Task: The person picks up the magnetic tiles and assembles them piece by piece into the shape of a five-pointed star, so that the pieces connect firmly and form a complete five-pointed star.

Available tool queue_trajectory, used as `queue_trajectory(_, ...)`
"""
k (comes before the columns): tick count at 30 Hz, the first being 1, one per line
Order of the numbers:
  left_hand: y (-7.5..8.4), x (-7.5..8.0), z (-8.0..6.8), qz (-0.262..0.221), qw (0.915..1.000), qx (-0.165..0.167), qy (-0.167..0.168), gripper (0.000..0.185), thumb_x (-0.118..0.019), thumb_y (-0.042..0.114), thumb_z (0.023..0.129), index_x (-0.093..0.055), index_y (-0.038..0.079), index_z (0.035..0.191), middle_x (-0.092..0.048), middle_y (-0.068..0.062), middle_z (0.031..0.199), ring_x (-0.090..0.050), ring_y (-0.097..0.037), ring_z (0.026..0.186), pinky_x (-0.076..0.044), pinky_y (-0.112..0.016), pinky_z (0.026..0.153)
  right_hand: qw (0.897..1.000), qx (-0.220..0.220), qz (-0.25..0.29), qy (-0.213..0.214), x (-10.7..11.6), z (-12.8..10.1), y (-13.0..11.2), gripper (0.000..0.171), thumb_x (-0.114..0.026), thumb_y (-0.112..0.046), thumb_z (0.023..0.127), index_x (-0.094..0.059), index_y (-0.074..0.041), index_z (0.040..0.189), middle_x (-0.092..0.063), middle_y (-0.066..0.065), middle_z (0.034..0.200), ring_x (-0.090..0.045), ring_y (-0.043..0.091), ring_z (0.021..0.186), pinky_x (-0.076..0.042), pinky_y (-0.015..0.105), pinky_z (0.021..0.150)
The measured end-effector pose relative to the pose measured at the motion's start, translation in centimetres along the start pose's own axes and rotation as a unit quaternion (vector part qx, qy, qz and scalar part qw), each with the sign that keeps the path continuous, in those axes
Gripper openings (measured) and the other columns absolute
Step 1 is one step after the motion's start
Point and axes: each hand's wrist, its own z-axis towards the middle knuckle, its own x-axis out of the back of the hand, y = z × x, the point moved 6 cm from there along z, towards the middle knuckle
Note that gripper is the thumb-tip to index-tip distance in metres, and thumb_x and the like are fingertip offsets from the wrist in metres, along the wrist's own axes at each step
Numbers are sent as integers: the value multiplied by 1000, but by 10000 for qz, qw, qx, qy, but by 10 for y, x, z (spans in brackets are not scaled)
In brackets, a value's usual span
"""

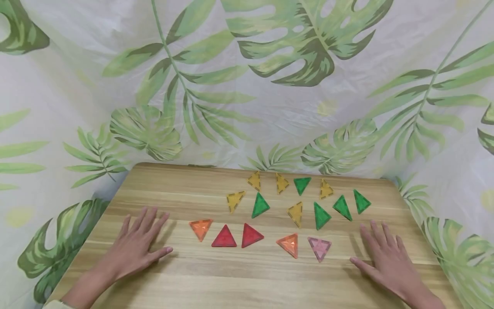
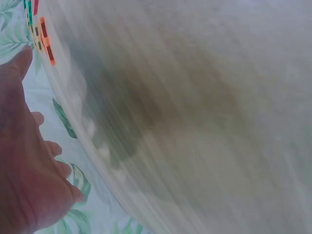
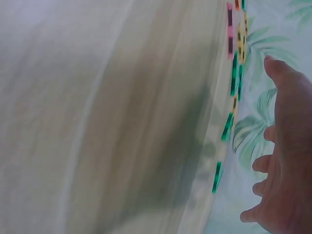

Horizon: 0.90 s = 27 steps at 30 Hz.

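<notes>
My left hand (image 1: 135, 246) is spread over the left part of the table, fingers straight and nothing in them. An orange triangle tile (image 1: 201, 228) lies nearest to it. Over the right part, my right hand (image 1: 390, 262) is spread too, also holding nothing. Closest to that hand are a green triangle tile (image 1: 361, 201) and a pink triangle tile (image 1: 319, 248). Two red triangle tiles (image 1: 224, 237) and a second orange tile (image 1: 289, 245) lie in the front row. Behind them are several green and yellow triangle tiles (image 1: 296, 214). Both wrist views show the hands above the tabletop.
The wooden table (image 1: 239, 283) has a rounded far edge. A pale cloth (image 1: 216, 120) printed with green leaves hangs behind it and along both sides. Shadows of the hands fall on the wood.
</notes>
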Motion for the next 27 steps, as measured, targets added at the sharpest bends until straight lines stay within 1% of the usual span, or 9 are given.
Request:
queue_trajectory(3, 7, 1, 6, -12, 9998, -173, 50, 95, -69, 63, 95, -32, 14, 168, -21, -24, 173, -10, -44, 162, 9, -66, 127, 9998, 211, -30, 54, 0, 8, -11, 95, -70, -57, 96, -33, -4, 165, -17, 26, 173, 2, 43, 162, 16, 58, 126)
queue_trajectory(10, 23, 4, 19, -14, 9980, -596, 199, 99, -71, 66, 92, -32, 14, 167, -26, -22, 172, -18, -39, 161, 2, -59, 130, 9969, 755, 12, 237, 0, 26, -43, 94, -73, -58, 93, -41, -2, 160, -19, 21, 174, -2, 37, 163, 11, 50, 129)
queue_trajectory(14, 31, 6, 28, -141, 9949, -920, 380, 102, -76, 68, 87, -40, 10, 163, -32, -22, 170, -27, -41, 158, 4, -44, 131, 9927, 1135, -4, 398, 0, 39, -64, 97, -73, -62, 91, -40, -3, 162, -24, 21, 173, -7, 37, 163, 13, 37, 128)
queue_trajectory(16, 35, 6, 32, -278, 9931, -1070, 401, 104, -78, 68, 84, -42, 8, 161, -33, -22, 169, -33, -44, 154, 6, -35, 130, 9899, 1336, 24, 481, -1, 46, -76, 99, -72, -63, 91, -38, -3, 162, -27, 21, 172, -12, 38, 162, 12, 34, 129)
queue_trajectory(18, 37, 6, 35, -424, 9914, -1179, 380, 107, -82, 67, 81, -43, 7, 161, -33, -21, 169, -38, -46, 150, 5, -31, 129, 9873, 1507, 91, 501, -1, 52, -87, 100, -71, -65, 92, -37, -3, 163, -28, 21, 171, -18, 41, 161, 8, 36, 131)
queue_trajectory(19, 38, 5, 37, -488, 9907, -1223, 355, 107, -84, 66, 80, -44, 8, 160, -34, -21, 169, -39, -46, 149, 2, -31, 130, 9864, 1562, 120, 489, -2, 56, -92, 100, -70, -66, 92, -38, -4, 163, -29, 21, 171, -21, 42, 159, 3, 38, 132)
queue_trajectory(22, 41, 4, 42, -667, 9884, -1331, 295, 109, -90, 62, 75, -45, 8, 160, -35, -19, 169, -43, -44, 147, -19, -49, 131, 9853, 1654, 300, 312, -4, 66, -109, 101, -69, -68, 92, -36, -6, 165, -31, 19, 171, -28, 43, 157, -16, 49, 131)
queue_trajectory(25, 44, 4, 48, -857, 9854, -1456, 220, 110, -94, 57, 72, -48, 8, 158, -38, -18, 168, -46, -43, 145, -38, -64, 118, 9837, 1733, 454, 126, -8, 76, -125, 102, -70, -69, 91, -35, -8, 165, -33, 16, 171, -31, 42, 156, -30, 59, 123)
queue_trajectory(27, 45, 2, 51, -1018, 9830, -1519, 142, 109, -96, 54, 70, -49, 6, 157, -40, -19, 166, -47, -43, 144, -42, -66, 113, 9812, 1839, 592, 28, -10, 82, -136, 103, -72, -68, 90, -36, -7, 165, -34, 15, 170, -33, 41, 155, -33, 62, 122)
